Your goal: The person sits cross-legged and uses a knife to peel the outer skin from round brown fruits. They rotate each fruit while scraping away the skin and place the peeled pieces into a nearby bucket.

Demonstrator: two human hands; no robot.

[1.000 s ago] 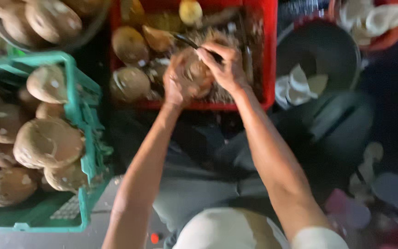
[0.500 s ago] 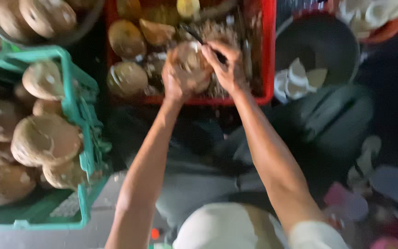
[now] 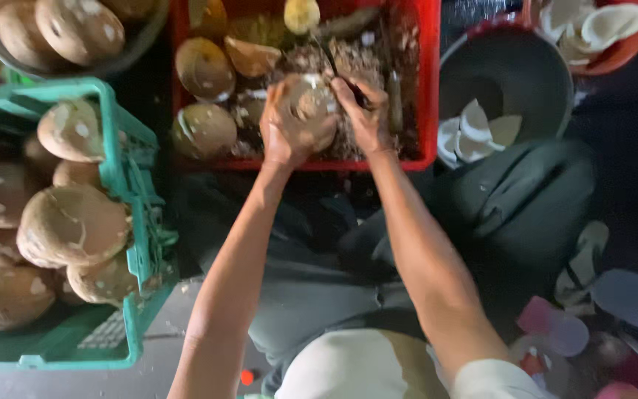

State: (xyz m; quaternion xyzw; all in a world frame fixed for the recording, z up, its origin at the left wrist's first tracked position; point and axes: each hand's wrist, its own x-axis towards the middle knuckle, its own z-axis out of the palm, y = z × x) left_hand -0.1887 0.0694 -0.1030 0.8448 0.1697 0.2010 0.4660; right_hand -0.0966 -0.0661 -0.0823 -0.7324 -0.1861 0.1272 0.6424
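Paring step in hand, by my judgement: above the red crate [image 3: 428,89], left hand [image 3: 283,133] clenched around the coconut [image 3: 311,100], right hand [image 3: 363,111] grasping a dark blade; next move calls for turning the coconut.

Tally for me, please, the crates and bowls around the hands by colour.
Red crate: 1
Green crate: 1
Dark bowl: 1
Red bowl: 1
Total: 4
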